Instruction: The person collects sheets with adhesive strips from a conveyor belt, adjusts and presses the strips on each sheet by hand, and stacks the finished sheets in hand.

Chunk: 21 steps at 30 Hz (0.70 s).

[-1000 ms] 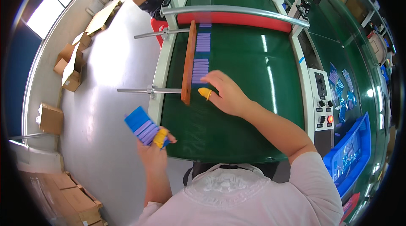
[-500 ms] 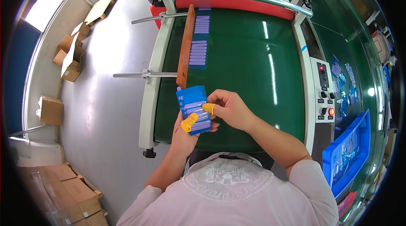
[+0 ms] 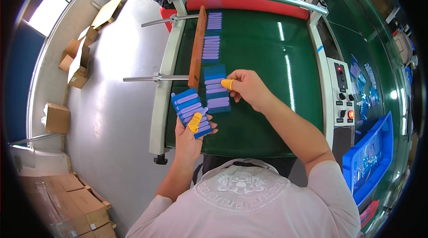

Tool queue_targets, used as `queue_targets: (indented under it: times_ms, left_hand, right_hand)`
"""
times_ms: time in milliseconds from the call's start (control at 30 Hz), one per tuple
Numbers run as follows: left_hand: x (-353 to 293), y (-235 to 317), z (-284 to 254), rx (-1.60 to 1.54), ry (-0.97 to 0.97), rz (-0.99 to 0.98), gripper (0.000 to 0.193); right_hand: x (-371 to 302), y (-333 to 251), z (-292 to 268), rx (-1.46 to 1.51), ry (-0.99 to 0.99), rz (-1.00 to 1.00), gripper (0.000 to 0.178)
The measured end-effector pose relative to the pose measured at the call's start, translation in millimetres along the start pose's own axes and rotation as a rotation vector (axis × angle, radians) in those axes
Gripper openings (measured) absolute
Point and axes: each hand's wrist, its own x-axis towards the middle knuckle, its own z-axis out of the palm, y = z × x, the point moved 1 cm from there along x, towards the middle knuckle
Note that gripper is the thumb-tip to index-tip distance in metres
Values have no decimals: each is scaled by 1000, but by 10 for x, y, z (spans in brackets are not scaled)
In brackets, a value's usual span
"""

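Left hand (image 3: pixel 188 142): thumb clamped over packs (image 3: pixel 186 105), fingers beneath. Right hand (image 3: pixel 249 87): thumb and fingers pinch single pack (image 3: pixel 216 90) at edge, over belt (image 3: pixel 258 42).

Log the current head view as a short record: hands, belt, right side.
left hand: holding at least one blue pack with purple strips; yellow finger cover
right hand: touching right edge of another blue-and-purple pack
belt: green; more packs beside wooden guide
right side: control box, red light lit; blue bin
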Motion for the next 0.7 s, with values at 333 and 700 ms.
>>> queue_targets:
  times_ms: [333,700]
  left_hand:
    - [-23,85,-42,-6,38,63,23]
    - [-23,111,-94,15,74,53,27]
  right_hand:
    - [512,75,164,-190,141,-1,17]
    - [717,121,180,-664,380,-186,27]
